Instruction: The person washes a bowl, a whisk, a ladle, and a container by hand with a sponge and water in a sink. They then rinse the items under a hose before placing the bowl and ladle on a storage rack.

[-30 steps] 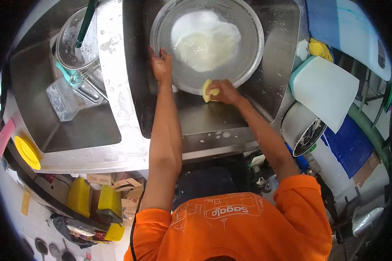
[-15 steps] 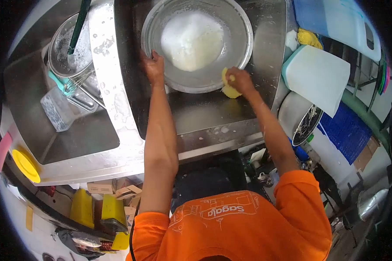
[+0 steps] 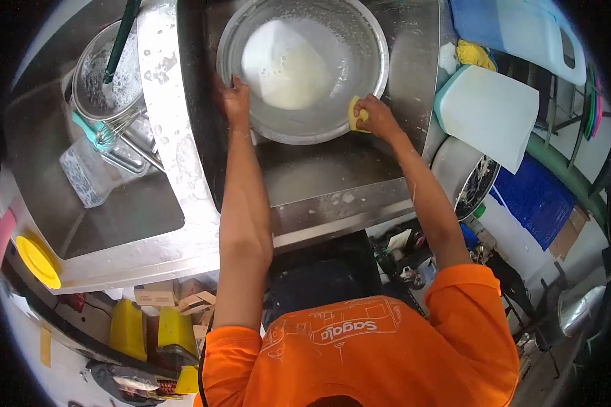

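A large round metal bowl (image 3: 319,129) stands in the right-hand sink (image 3: 305,180), with white suds and cloudy liquid (image 3: 285,68) inside. My left hand (image 3: 234,102) grips the bowl's left rim, thumb at the edge and fingers partly hidden beyond it. On the bowl's lower right side, my right hand (image 3: 375,117) is closed on a yellow sponge (image 3: 354,114), which touches the rim.
The left sink (image 3: 122,227) holds a soapy pot (image 3: 81,88), a whisk (image 3: 122,125) and a clear plastic container (image 3: 88,173). To the right are a white-and-teal container (image 3: 489,112), a metal pot (image 3: 455,169), a yellow cloth (image 3: 474,54) and a blue crate (image 3: 533,203).
My right hand and the sponge have moved slightly up along the bowl's rim. The bowl has shifted a little to the left, and the liquid inside has changed shape.
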Demonstrator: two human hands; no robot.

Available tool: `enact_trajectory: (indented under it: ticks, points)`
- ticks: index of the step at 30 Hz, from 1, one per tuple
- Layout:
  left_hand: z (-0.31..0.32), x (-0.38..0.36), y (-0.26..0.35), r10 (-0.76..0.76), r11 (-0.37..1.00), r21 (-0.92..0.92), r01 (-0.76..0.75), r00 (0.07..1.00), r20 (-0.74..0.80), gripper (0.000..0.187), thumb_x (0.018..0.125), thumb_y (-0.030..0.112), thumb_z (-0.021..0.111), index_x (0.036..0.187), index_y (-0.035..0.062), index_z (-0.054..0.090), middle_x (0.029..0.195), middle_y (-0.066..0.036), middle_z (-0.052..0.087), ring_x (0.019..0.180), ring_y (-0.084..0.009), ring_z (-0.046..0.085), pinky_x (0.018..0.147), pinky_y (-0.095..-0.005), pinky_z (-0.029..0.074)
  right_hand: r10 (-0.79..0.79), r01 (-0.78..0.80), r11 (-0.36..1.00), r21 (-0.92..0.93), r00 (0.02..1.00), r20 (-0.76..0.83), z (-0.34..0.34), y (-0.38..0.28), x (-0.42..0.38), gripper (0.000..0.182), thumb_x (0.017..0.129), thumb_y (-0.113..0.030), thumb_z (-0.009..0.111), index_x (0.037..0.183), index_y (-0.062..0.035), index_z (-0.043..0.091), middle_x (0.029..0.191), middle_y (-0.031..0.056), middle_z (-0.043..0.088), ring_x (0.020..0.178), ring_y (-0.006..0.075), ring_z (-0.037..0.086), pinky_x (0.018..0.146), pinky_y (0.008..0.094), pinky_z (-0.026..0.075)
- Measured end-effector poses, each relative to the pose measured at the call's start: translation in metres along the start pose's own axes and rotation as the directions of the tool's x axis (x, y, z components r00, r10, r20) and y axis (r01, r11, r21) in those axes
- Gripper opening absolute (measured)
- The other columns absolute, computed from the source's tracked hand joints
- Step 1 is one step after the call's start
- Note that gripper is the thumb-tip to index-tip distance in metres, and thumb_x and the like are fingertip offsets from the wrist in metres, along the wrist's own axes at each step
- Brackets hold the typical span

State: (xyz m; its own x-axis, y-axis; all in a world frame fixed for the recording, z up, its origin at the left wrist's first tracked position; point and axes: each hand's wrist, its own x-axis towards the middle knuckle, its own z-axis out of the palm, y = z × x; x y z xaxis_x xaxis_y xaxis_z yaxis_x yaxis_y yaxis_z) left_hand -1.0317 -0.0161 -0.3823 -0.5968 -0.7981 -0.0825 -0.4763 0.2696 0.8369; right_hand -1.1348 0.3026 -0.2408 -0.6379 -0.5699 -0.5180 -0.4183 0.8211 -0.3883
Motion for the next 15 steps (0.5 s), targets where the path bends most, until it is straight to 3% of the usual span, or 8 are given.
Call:
enact_trajectory:
  ticks: [3, 5, 7, 9, 10, 12, 13, 15]
  points:
    - [-0.006, 0.0, 0.01, -0.07, 0.998, 0.004, 0.07, 0.997, 0.023, 0.06, 0.084, 0.024, 0.058, 0.128, -0.0122, 0.039, 0.132, -0.032, 0.041, 0.126, -0.0412, 0.038, 0.107, -0.0403, 0.028, -0.008, 0.008, 1.0, -0.013, 1.0, 0.022, 0.004, 0.007, 0.003, 0.023, 0.064, -0.011, 0.071, 0.082, -0.0123, 0.056, 0.09, 0.0126, 0.053, 0.085, 0.0367, 0.058, 0.076, 0.0434, 0.048]
    - [-0.009, 0.001, 0.013, 0.0, 0.999, 0.043, 0.001, 1.0, -0.025, 0.055, 0.081, 0.02, 0.059, 0.122, -0.0139, 0.044, 0.124, -0.033, 0.047, 0.118, -0.043, 0.045, 0.102, -0.0419, 0.035, 0.035, -0.038, 0.964, -0.264, 0.999, -0.018, 0.003, 0.025, 0.02, 0.017, 0.068, -0.012, 0.069, 0.079, -0.012, 0.055, 0.088, 0.0137, 0.056, 0.084, 0.0364, 0.059, 0.075, 0.0437, 0.049]
    - [-0.01, 0.002, 0.018, 0.075, 0.994, 0.086, -0.069, 0.995, -0.068, 0.051, 0.079, 0.017, 0.061, 0.116, -0.0156, 0.048, 0.117, -0.034, 0.052, 0.109, -0.0449, 0.052, 0.096, -0.0435, 0.041, 0.082, -0.1, 0.971, -0.219, 0.992, -0.092, -0.011, 0.038, 0.051, 0.01, 0.074, -0.015, 0.065, 0.081, -0.0122, 0.058, 0.085, 0.0149, 0.059, 0.085, 0.0358, 0.06, 0.076, 0.0429, 0.049]
    - [-0.01, -0.001, 0.021, -0.012, 0.986, 0.163, 0.022, 0.998, -0.062, 0.052, 0.078, 0.017, 0.061, 0.117, -0.016, 0.048, 0.118, -0.035, 0.051, 0.11, -0.0448, 0.052, 0.096, -0.0431, 0.041, 0.007, -0.037, 0.997, -0.062, 0.906, -0.423, -0.027, 0.012, 0.083, 0.011, 0.077, -0.019, 0.063, 0.085, -0.0114, 0.062, 0.085, 0.016, 0.062, 0.086, 0.0357, 0.061, 0.079, 0.0424, 0.048]
    - [-0.011, -0.006, 0.016, -0.017, 0.984, 0.176, 0.026, 0.998, -0.052, 0.052, 0.078, 0.017, 0.061, 0.117, -0.016, 0.048, 0.118, -0.035, 0.051, 0.11, -0.0448, 0.052, 0.096, -0.0431, 0.041, 0.018, -0.042, 0.998, -0.051, 0.91, -0.414, -0.02, 0.008, 0.095, 0.011, 0.077, -0.019, 0.063, 0.085, -0.0114, 0.062, 0.085, 0.016, 0.062, 0.086, 0.0357, 0.061, 0.079, 0.0424, 0.048]
    - [-0.009, 0.0, 0.014, 0.129, 0.98, 0.166, -0.112, 0.987, -0.099, 0.052, 0.078, 0.016, 0.061, 0.117, -0.016, 0.048, 0.117, -0.035, 0.052, 0.109, -0.0451, 0.052, 0.095, -0.0432, 0.041, 0.055, 0.069, 0.973, 0.219, 0.857, -0.512, -0.015, 0.003, 0.126, 0.015, 0.078, -0.016, 0.065, 0.091, -0.0077, 0.063, 0.089, 0.018, 0.062, 0.084, 0.0354, 0.061, 0.075, 0.0415, 0.048]
    - [-0.011, -0.001, 0.014, 0.132, 0.978, 0.172, -0.115, 0.987, -0.09, 0.052, 0.078, 0.016, 0.061, 0.117, -0.016, 0.048, 0.117, -0.035, 0.052, 0.109, -0.0451, 0.052, 0.095, -0.0432, 0.041, 0.064, 0.064, 0.971, 0.229, 0.858, -0.51, -0.01, 0.0, 0.123, 0.015, 0.078, -0.016, 0.065, 0.091, -0.0077, 0.063, 0.089, 0.018, 0.062, 0.084, 0.0354, 0.061, 0.075, 0.0415, 0.048]
    - [-0.011, 0.002, 0.016, 0.119, 0.988, 0.105, -0.11, 0.989, -0.084, 0.053, 0.077, 0.016, 0.062, 0.117, -0.0158, 0.048, 0.117, -0.035, 0.051, 0.109, -0.0448, 0.052, 0.095, -0.0429, 0.041, -0.076, 0.092, 0.996, 0.004, 0.842, -0.534, -0.006, -0.005, 0.111, 0.018, 0.08, -0.019, 0.064, 0.094, -0.0084, 0.064, 0.094, 0.0178, 0.063, 0.087, 0.0349, 0.062, 0.074, 0.0404, 0.049]
